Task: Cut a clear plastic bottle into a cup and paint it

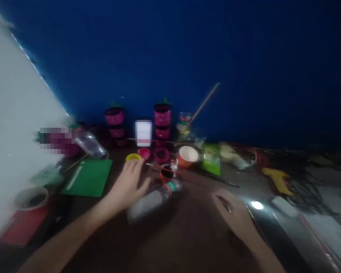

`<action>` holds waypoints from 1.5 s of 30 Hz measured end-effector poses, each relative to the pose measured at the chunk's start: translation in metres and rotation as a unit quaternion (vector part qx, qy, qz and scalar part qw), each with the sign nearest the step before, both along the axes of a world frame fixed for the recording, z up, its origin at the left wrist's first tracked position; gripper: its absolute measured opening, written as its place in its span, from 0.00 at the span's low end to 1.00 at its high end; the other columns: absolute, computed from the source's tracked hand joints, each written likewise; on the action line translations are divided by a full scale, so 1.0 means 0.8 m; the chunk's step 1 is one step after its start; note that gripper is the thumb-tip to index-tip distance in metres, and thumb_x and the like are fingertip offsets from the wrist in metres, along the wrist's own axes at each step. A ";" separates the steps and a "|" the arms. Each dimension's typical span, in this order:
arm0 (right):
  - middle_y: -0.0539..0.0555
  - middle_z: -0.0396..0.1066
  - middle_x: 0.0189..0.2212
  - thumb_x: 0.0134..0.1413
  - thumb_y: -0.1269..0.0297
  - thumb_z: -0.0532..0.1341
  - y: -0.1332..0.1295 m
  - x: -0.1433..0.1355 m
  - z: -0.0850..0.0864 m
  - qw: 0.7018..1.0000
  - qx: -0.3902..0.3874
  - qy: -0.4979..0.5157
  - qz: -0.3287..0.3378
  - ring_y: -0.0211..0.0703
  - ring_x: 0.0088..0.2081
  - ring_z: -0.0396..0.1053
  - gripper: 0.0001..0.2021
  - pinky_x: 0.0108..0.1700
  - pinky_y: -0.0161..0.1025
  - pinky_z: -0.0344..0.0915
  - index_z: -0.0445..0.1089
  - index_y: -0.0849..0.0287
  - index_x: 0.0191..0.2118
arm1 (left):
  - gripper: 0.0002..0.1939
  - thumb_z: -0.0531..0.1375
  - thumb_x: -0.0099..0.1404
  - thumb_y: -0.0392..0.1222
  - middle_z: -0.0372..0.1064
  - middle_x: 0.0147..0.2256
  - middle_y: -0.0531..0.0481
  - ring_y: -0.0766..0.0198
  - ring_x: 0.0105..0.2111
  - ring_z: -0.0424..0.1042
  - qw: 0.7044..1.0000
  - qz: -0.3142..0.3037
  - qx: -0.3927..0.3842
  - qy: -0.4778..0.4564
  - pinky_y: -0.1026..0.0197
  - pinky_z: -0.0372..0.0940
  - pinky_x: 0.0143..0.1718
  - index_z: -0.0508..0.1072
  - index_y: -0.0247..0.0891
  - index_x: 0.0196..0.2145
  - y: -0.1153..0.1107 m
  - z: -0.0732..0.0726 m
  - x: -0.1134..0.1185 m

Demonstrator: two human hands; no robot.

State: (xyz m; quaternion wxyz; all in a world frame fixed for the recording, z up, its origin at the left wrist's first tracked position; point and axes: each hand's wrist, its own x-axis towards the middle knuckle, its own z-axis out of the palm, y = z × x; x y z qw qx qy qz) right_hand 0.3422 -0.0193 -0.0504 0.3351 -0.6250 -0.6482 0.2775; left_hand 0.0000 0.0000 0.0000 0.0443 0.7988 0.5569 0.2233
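My left hand [130, 180] reaches over the table with its thumb spread from the fingers. Its fingertips overlap the near edge of a yellow round lid or cup [133, 157]; whether they touch it I cannot tell. Beside it stands a small pink container [144, 153]. Under and right of that hand lies a clear plastic bottle [152, 203] on its side, green-labelled near one end. My right hand [231, 208] is curled above the table at right, with something dark and shiny between thumb and fingers, too blurred to name. Just beyond the bottle sits an orange cup [167, 173] with dark contents.
An orange cup with white inside [188, 154] and a green packet [211, 159] stand further back. Purple stacked pots [162, 117] line the blue wall. A green board [89, 178] lies left; a yellow glue gun-like tool [278, 180] and cables lie right.
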 end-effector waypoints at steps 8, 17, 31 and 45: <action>0.49 0.65 0.19 0.48 0.47 0.58 0.007 -0.070 -0.033 0.968 -0.172 0.179 0.045 0.35 0.20 0.61 0.18 0.21 0.32 0.58 0.66 0.60 0.29 | 0.33 0.55 0.58 0.56 0.63 0.50 0.34 0.45 0.50 0.62 0.990 -0.041 -0.103 0.084 0.46 0.60 0.50 0.62 0.31 0.54 -0.035 -0.033 0.022; 0.53 0.69 0.26 0.56 0.64 0.54 0.000 -0.073 -0.025 0.980 0.177 -0.050 0.069 0.42 0.30 0.67 0.09 0.34 0.39 0.65 0.67 0.59 0.29 | 0.31 0.61 0.54 0.42 0.68 0.49 0.39 0.48 0.45 0.68 0.984 -0.031 -0.135 0.110 0.49 0.63 0.44 0.62 0.36 0.55 -0.063 -0.055 0.010; 0.62 0.69 0.48 0.50 0.62 0.61 -0.021 -0.103 0.011 0.904 0.173 -0.257 0.295 0.53 0.50 0.64 0.24 0.56 0.56 0.55 0.61 0.62 0.54 | 0.36 0.62 0.58 0.49 0.53 0.61 0.39 0.46 0.61 0.52 0.981 -0.165 0.051 -0.085 0.41 0.49 0.59 0.54 0.43 0.60 -0.068 -0.096 0.012; 0.64 0.66 0.51 0.54 0.62 0.58 -0.028 -0.132 0.012 0.920 0.236 -0.204 0.236 0.53 0.53 0.63 0.20 0.52 0.54 0.63 0.62 0.61 0.52 | 0.31 0.64 0.55 0.44 0.63 0.51 0.39 0.50 0.51 0.65 0.867 -0.098 -0.196 -0.446 0.48 0.60 0.53 0.59 0.39 0.54 -0.068 -0.111 0.017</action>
